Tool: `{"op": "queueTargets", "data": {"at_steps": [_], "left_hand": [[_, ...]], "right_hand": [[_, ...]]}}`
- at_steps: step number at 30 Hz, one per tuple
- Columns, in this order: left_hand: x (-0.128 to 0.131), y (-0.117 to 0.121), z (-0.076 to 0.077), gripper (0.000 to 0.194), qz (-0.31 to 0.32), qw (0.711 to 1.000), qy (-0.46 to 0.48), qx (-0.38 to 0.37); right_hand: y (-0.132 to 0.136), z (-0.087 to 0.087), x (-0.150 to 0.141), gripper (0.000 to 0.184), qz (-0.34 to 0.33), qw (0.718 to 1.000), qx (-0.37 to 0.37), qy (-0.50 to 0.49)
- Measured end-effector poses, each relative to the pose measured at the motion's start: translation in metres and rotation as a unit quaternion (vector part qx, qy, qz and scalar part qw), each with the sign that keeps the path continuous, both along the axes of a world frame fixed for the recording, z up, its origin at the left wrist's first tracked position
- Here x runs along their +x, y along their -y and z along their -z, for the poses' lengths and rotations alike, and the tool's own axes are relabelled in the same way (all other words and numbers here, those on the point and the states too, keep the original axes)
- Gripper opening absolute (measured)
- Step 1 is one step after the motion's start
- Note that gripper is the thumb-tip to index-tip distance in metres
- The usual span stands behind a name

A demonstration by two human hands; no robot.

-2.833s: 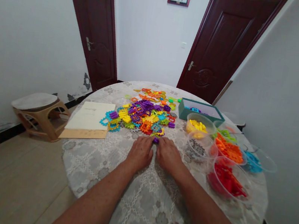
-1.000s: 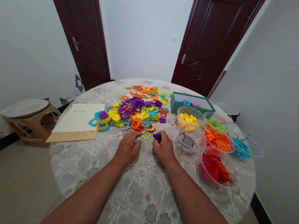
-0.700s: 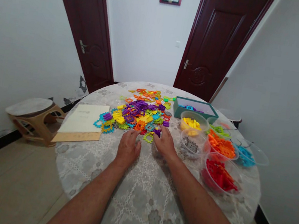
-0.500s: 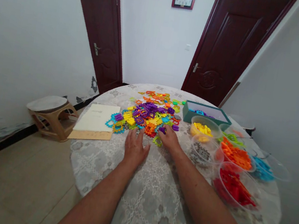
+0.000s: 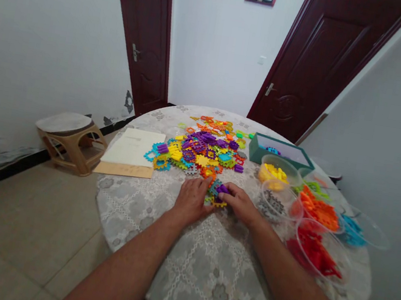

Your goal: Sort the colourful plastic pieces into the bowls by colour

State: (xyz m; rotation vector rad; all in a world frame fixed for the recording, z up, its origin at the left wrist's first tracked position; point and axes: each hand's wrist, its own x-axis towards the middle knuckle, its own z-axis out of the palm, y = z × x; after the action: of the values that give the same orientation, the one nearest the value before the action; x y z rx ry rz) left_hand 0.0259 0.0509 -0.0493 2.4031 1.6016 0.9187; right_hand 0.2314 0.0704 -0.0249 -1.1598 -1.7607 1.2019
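Head view: the right hand [image 5: 237, 202] is pinching a purple piece [image 5: 222, 190] beside a teal gear [image 5: 214, 187] on the counter [image 5: 181, 273], just before the pile [image 5: 204, 149]. The left hand [image 5: 191, 201] is resting alongside, its grip unclear. Close handling seems underway, apparently calling for steady fingers.

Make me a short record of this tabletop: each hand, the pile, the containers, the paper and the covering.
Left hand: at a cluster of multicoloured toothed plastic pieces; grip unclear
Right hand: thumb and fingers on a small purple plastic piece
Pile: mixed multicoloured plastic pieces, beyond the hands
Tubs: clear round plastic tubs, right side; yellow, grey, orange, red, blue and light-green contents
Box: dark-green rectangular box, behind the tubs
Paper: rectangular cream sheet, left of the pile
Covering: grey flower-patterned tablecloth
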Motion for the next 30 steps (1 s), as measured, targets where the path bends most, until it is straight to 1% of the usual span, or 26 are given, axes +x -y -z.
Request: {"op": "queueTargets", "data": {"at_steps": [2,3,5,8,10,13,16,19,22,23,24,27,28,29,30], "left_hand": [[0.000,0.002,-0.002,0.089,0.024,1.000,-0.007,-0.006],[-0.001,0.002,-0.004,0.091,0.038,0.999,-0.010,-0.010],[-0.001,0.004,-0.006,0.091,0.081,0.996,-0.016,-0.017],[0.000,0.005,-0.009,0.082,0.141,0.990,-0.011,-0.024],[0.000,0.005,-0.011,0.078,0.148,0.989,0.004,-0.030],[0.000,0.004,-0.012,0.072,0.131,0.990,0.025,-0.035],[-0.001,-0.001,-0.010,0.062,0.109,0.993,0.030,-0.033],[-0.002,-0.003,-0.010,0.053,0.093,0.995,0.032,-0.026],[-0.002,-0.001,-0.014,0.049,0.115,0.992,0.046,-0.011],[-0.001,0.001,-0.015,0.051,0.133,0.990,0.044,-0.010],[-0.001,0.003,-0.017,0.058,0.153,0.987,0.039,-0.011],[0.002,0.007,-0.020,0.085,0.196,0.980,0.008,-0.024],[0.002,0.007,-0.020,0.087,0.202,0.979,0.001,-0.027],[0.002,0.007,-0.020,0.084,0.206,0.978,-0.002,-0.029],[0.002,0.007,-0.020,0.076,0.209,0.978,-0.004,-0.028]], "right_hand": [[0.010,0.000,0.009,0.019,0.009,0.995,-0.063,-0.077],[0.015,0.002,0.012,0.018,0.018,0.991,-0.081,-0.109],[0.024,0.005,0.018,0.017,0.034,0.983,-0.090,-0.157],[0.033,0.011,0.024,0.019,0.067,0.978,-0.083,-0.181],[0.036,0.012,0.026,0.022,0.079,0.975,-0.090,-0.187],[0.037,0.010,0.028,0.024,0.076,0.965,-0.121,-0.220],[0.037,0.007,0.027,0.027,0.090,0.955,-0.141,-0.245],[0.037,0.007,0.026,0.029,0.105,0.959,-0.141,-0.224],[0.037,0.010,0.026,0.027,0.130,0.972,-0.104,-0.166],[0.036,0.012,0.026,0.026,0.141,0.975,-0.086,-0.146],[0.035,0.014,0.026,0.024,0.150,0.978,-0.069,-0.129],[0.033,0.019,0.028,0.020,0.161,0.983,-0.027,-0.088],[0.032,0.020,0.029,0.019,0.163,0.984,-0.012,-0.069],[0.032,0.021,0.031,0.018,0.166,0.985,0.005,-0.046],[0.031,0.021,0.032,0.016,0.170,0.985,0.023,-0.021]]}}
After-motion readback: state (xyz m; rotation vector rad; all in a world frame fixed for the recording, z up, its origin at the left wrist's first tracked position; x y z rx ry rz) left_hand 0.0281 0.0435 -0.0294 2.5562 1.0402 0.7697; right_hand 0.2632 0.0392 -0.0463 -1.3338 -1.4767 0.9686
